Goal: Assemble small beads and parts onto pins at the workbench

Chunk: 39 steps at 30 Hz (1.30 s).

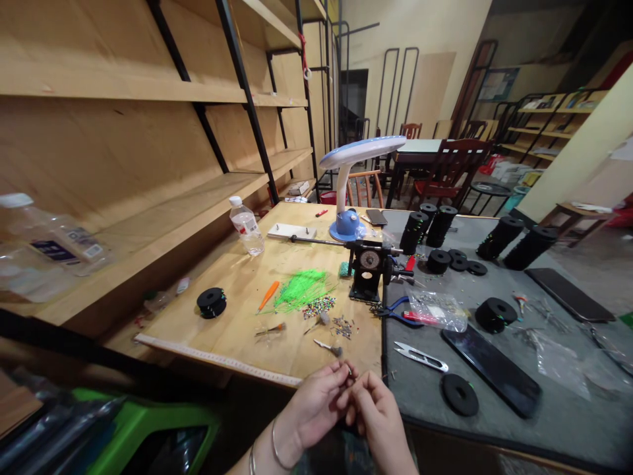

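My left hand (320, 401) is in front of the table's near edge, thumb and forefinger pinched on a tiny piece I cannot make out. Close against it, my right hand (374, 410) has its fingers curled together in a pinch, and what they hold is hidden. Just beyond the hands lies a small grey-tipped tool (328, 348). Farther up are a heap of small coloured beads (319, 306), scattered small metal pieces (345, 327) and a bundle of bright green strands (304, 290). An orange-handled tool (268, 296) lies left of the strands.
A black winding machine (367, 267) stands mid-table before a blue-and-white lamp (347, 225). On the grey mat are thread snips (421, 356), a phone (494, 371), blue-handled pliers (398, 309) and black foam spools (459, 394). A water bottle (247, 227) stands at the left, beside wooden shelving (188, 191).
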{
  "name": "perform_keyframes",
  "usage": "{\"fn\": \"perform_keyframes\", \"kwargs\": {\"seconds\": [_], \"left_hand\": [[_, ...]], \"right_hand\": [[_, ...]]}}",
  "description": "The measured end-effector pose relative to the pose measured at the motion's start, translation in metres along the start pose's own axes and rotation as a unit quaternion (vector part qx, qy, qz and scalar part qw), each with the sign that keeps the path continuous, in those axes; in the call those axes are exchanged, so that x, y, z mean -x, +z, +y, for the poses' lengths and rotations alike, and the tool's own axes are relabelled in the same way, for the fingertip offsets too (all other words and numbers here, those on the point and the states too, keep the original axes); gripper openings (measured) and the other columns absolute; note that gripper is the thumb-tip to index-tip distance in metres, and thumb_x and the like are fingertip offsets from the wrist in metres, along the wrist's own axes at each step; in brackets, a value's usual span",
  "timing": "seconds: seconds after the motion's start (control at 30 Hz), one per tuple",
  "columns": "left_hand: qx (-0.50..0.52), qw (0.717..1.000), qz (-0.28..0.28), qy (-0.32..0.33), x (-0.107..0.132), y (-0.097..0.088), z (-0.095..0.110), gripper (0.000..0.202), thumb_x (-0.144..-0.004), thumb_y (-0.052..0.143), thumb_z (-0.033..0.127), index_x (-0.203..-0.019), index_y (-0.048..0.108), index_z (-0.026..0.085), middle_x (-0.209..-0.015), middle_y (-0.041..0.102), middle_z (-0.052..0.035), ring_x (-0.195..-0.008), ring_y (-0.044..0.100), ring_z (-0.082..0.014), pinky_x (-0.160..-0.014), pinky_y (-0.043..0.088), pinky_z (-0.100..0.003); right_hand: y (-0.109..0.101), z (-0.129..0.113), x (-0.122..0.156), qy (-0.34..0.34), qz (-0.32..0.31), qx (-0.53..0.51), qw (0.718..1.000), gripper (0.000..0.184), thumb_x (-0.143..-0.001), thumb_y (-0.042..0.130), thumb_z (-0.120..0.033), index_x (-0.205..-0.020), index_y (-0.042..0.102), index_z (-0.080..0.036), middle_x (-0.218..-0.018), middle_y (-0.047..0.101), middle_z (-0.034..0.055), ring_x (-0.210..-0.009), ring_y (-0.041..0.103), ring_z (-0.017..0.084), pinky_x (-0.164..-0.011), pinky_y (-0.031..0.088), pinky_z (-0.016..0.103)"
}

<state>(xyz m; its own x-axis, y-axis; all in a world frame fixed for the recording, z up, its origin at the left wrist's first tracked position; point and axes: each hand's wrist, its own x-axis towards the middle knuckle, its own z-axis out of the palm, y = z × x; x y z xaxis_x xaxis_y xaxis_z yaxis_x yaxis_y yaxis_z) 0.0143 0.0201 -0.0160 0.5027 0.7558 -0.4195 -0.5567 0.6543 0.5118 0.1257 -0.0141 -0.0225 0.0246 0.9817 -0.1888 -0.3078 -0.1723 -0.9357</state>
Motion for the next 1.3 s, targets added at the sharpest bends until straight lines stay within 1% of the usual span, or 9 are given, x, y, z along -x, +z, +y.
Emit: {"fn": "perform_keyframes", "kwargs": {"seconds": [0.07,0.23,0.37,0.53,0.7,0.9,1.1,1.3], "left_hand": [[-0.001,1.000,-0.001,0.001,-0.0006,-0.0018,-0.0006,0.021,-0.077,0.071,0.028,-0.083,0.059,0.011,-0.058,0.047,0.0056,-0.038,0.036,-0.0058,-0.040,0.039,-0.022],[-0.019,1.000,-0.024,0.005,-0.0023,-0.0062,-0.0025,0.023,-0.079,0.069,0.032,-0.083,0.059,0.012,-0.050,0.043,0.0069,-0.038,0.036,-0.0075,-0.041,0.040,-0.023],[-0.018,1.000,-0.025,0.005,-0.0015,-0.0041,-0.0013,0.023,-0.078,0.070,0.031,-0.082,0.059,0.012,-0.052,0.044,0.0067,-0.038,0.035,-0.0070,-0.041,0.040,-0.023],[-0.022,0.999,-0.029,0.005,0.0002,-0.0015,-0.0009,0.024,-0.077,0.070,0.032,-0.082,0.059,0.012,-0.054,0.046,0.0062,-0.039,0.038,-0.0072,-0.042,0.040,-0.023],[-0.032,0.998,-0.045,0.005,-0.0005,-0.0034,-0.0019,0.028,-0.076,0.072,0.036,-0.083,0.059,0.012,-0.046,0.043,0.0075,-0.038,0.036,-0.0078,-0.043,0.039,-0.023],[-0.029,0.999,-0.039,0.007,-0.0003,-0.0037,-0.0016,0.028,-0.076,0.072,0.036,-0.083,0.060,0.011,-0.045,0.044,0.0071,-0.038,0.037,-0.0075,-0.042,0.039,-0.023],[-0.021,0.999,-0.041,0.004,-0.0007,-0.0035,-0.0020,0.028,-0.074,0.074,0.035,-0.082,0.060,0.012,-0.047,0.048,0.0062,-0.038,0.038,-0.0070,-0.042,0.041,-0.023],[-0.021,0.999,-0.046,0.004,-0.0015,-0.0052,-0.0020,0.027,-0.077,0.071,0.036,-0.083,0.060,0.012,-0.045,0.046,0.0065,-0.037,0.038,-0.0077,-0.042,0.040,-0.023]], "right_hand": [[0.0008,-0.0010,-0.0001,0.003,-0.002,-0.005,1.000,0.042,-0.075,0.067,-0.054,-0.061,0.050,-0.019,-0.055,0.065,0.0016,-0.038,0.044,0.008,-0.037,0.026,0.018],[0.0016,-0.0021,0.0002,0.007,-0.005,-0.012,1.000,0.043,-0.074,0.066,-0.056,-0.061,0.049,-0.019,-0.054,0.065,0.0013,-0.037,0.045,0.007,-0.037,0.024,0.017],[0.0010,-0.0003,0.0007,0.004,-0.003,-0.018,1.000,0.042,-0.074,0.067,-0.055,-0.061,0.049,-0.019,-0.054,0.064,0.0013,-0.038,0.045,0.008,-0.037,0.026,0.018],[0.0018,0.0002,0.0005,0.009,-0.001,-0.028,1.000,0.041,-0.074,0.068,-0.053,-0.061,0.049,-0.019,-0.055,0.065,0.0010,-0.038,0.047,0.008,-0.038,0.029,0.018],[0.0016,-0.0005,0.0000,0.007,-0.004,-0.033,0.999,0.041,-0.074,0.068,-0.053,-0.061,0.049,-0.019,-0.055,0.064,0.0007,-0.039,0.049,0.009,-0.038,0.030,0.018],[0.0016,0.0006,0.0000,0.007,-0.005,-0.030,1.000,0.042,-0.074,0.068,-0.054,-0.062,0.050,-0.019,-0.055,0.065,0.0016,-0.039,0.048,0.008,-0.037,0.025,0.017],[0.0006,0.0015,0.0004,0.004,-0.012,-0.035,0.999,0.040,-0.076,0.068,-0.052,-0.063,0.049,-0.019,-0.056,0.065,0.0013,-0.039,0.049,0.008,-0.037,0.025,0.017],[0.0003,0.0014,0.0004,0.003,-0.012,-0.031,0.999,0.041,-0.076,0.067,-0.053,-0.062,0.048,-0.019,-0.056,0.065,0.0008,-0.039,0.048,0.007,-0.037,0.026,0.016]]}}
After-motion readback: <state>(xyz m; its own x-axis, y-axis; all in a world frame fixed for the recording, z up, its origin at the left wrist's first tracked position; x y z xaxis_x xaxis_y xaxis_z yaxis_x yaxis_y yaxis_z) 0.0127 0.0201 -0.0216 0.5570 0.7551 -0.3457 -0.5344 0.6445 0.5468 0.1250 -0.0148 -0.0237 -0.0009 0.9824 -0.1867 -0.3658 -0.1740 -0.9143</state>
